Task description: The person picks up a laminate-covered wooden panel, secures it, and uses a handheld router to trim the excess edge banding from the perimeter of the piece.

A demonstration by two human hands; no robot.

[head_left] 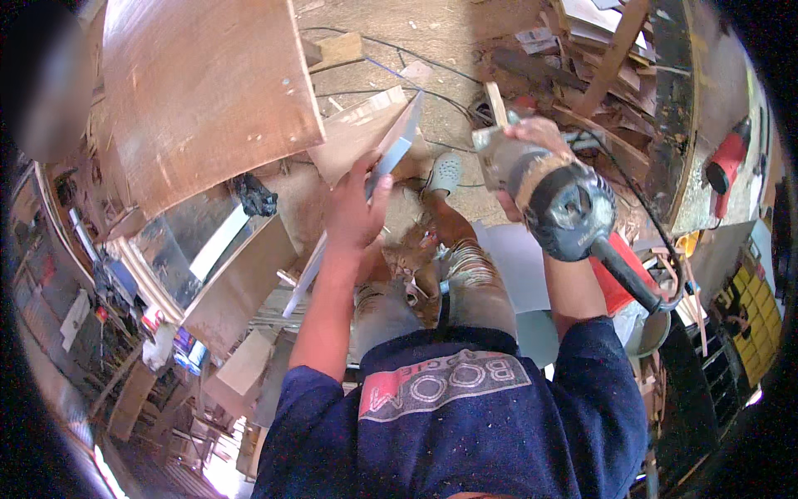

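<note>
My left hand (357,204) is wrapped round a long, thin, pale board strip (397,150). It runs slantwise from beyond my fingers down past my forearm. Its upper part lies next to a light wooden board (353,133), and I cannot tell if they touch. My right hand (536,133) grips a corded power tool (573,208) with a round black end, a metal-coloured body and a thick cable sleeve. The tool hides part of that hand. A short wooden piece (495,104) stands by the tool's front; whether it is fixed there is unclear.
A large brown panel (208,91) fills the upper left. Below it stands an open wooden frame (241,295). Black cables (391,46) cross the dusty floor. Wood scraps (598,75) are piled at upper right, near a red power tool (727,166) on a bench. A yellow crate (758,308) is at far right.
</note>
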